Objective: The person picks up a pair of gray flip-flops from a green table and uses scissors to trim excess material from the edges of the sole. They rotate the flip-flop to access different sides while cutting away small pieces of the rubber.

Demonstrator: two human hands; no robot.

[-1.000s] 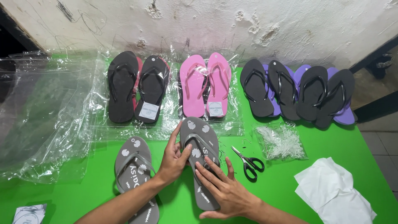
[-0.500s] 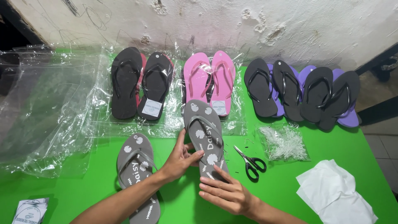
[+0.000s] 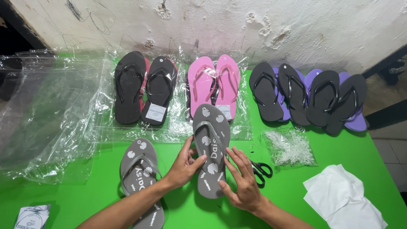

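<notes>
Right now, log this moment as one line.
left hand: grips grey flip-flop | right hand: fingers on its edge | second grey flip-flop: on green table | scissors: beside

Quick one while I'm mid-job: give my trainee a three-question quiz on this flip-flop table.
1. True or false: both hands touch the same grey flip-flop.
2. What lies just right of the right hand on the green table? A) scissors B) tape roll C) knife
3. Fill in: the pink pair lies inside a clear plastic ____.

Key
1. True: the left hand holds its left edge and the right hand's fingers rest on its right edge.
2. A, the black-handled scissors.
3. Bag.
</notes>
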